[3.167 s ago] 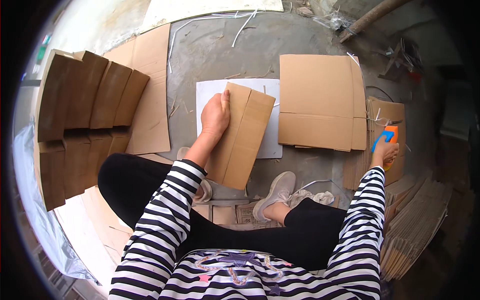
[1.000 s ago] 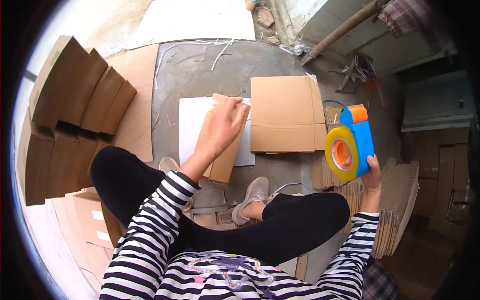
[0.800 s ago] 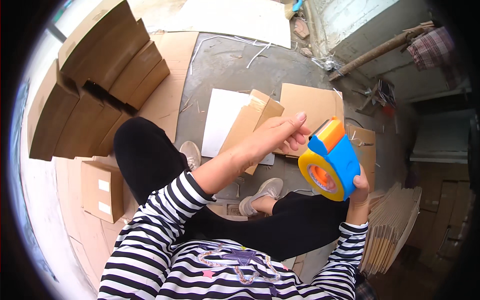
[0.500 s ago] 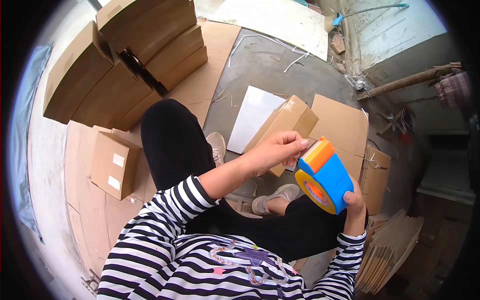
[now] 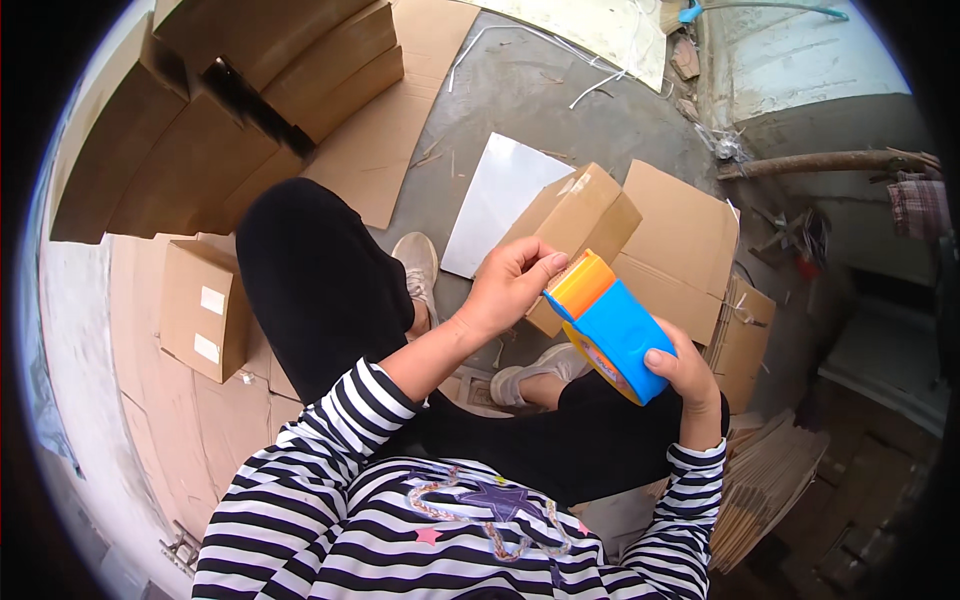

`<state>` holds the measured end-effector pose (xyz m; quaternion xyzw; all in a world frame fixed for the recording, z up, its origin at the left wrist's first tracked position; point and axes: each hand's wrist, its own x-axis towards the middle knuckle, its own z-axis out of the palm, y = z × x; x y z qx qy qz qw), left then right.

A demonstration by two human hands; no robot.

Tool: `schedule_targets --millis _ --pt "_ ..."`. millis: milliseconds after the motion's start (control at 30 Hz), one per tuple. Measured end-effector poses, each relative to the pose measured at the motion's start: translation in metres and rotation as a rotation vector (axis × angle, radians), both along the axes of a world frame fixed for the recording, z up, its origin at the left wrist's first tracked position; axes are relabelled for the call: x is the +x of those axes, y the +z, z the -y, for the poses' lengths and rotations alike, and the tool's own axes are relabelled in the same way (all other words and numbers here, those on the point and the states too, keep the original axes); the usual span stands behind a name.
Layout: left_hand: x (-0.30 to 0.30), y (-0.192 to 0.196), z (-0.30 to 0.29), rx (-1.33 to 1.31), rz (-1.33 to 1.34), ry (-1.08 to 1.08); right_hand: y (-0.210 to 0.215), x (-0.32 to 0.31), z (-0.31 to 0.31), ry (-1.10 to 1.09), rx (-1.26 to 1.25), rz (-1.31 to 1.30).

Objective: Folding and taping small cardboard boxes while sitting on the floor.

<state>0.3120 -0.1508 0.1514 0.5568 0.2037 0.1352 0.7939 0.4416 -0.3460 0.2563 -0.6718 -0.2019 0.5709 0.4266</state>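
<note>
The right hand (image 5: pixel 688 378) grips a blue tape gun (image 5: pixel 612 330) from behind and below, its fingers curled round the body and the thumb lying on the blue side; the tool is lifted in front of the person's chest, above the lap, with its orange end (image 5: pixel 580 284) pointing up and to the left. The left hand (image 5: pixel 512 287) reaches across to that orange end, fingertips bunched together and touching it (whether they pinch a strip of tape I cannot tell).

Just behind the left hand a folded box (image 5: pixel 580 215) lies on the concrete floor (image 5: pixel 560 110), partly over a white sheet (image 5: pixel 495 195) and beside a flat piece of cardboard (image 5: pixel 685 235). The person sits with legs in black trousers, one shoe (image 5: pixel 418 268) near the sheet and another (image 5: pixel 535 362) under the tape gun. To the left, a small closed carton (image 5: pixel 205 310) with white labels rests on flattened cardboard, and a stack of folded boxes (image 5: pixel 200 120) fills the upper left. A pile of flat cardboard (image 5: pixel 775 495) sits at lower right.
</note>
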Motion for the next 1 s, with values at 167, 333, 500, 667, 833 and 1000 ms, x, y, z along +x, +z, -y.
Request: schedule_targets --millis 167,333,500,667,833,1000 --pt "0.007 -0.025 -0.049 0.131 -0.071 0.200 0.005 0.030 0.004 0.022 -0.120 -0.024" --pt "0.009 -0.070 -0.071 0.137 -0.140 0.224 -0.010 0.041 0.013 0.016 -0.229 0.012" --pt "0.008 -0.118 -0.065 0.152 -0.228 0.248 -0.049 0.047 0.009 0.125 -0.336 0.055" --pt "0.009 -0.154 -0.047 0.088 -0.212 0.287 -0.057 0.054 0.004 0.187 -0.409 0.155" --pt "0.015 -0.190 -0.021 -0.029 -0.274 0.248 -0.073 0.050 -0.002 0.229 -0.462 0.232" --pt "0.018 -0.180 0.000 0.137 -0.368 0.159 -0.086 0.060 0.007 0.258 -0.512 0.178"
